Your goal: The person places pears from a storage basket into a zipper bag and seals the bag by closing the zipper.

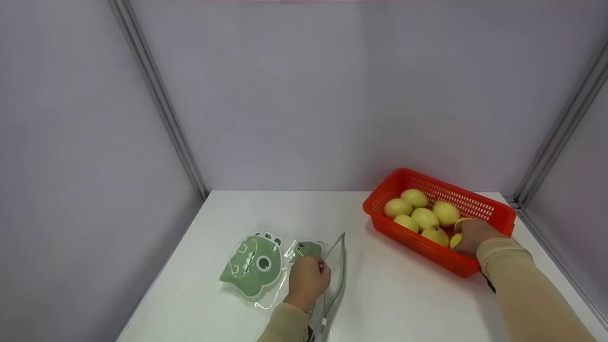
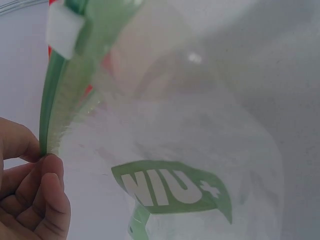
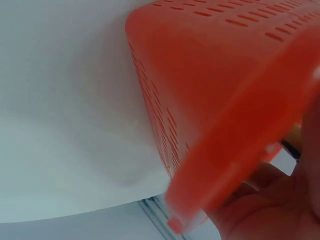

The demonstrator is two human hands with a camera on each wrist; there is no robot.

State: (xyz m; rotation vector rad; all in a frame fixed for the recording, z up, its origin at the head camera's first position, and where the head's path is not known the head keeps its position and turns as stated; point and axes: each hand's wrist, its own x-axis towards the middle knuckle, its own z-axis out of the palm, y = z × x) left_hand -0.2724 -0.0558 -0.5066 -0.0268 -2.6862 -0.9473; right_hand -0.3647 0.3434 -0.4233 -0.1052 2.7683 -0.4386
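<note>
A lane of white table (image 1: 384, 294) lets a hand pass between the clear bag (image 1: 275, 297) and the red basket (image 1: 444, 259), widening toward the front; more room runs behind the bag to the rear wall (image 1: 285, 118). The bag's green mouth strips (image 1: 343, 270) stand parted — a narrow gap, with the left hand (image 1: 308, 280) beside it. Fruit (image 1: 425, 219) crowds the basket's left and middle — the right hand (image 1: 475, 236) and sleeve (image 1: 527, 289) obstruct its front right corner.

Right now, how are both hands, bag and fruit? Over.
Left hand pinches clear bag at its edge. Right hand in red basket, by fruit. Grip hidden.
</note>
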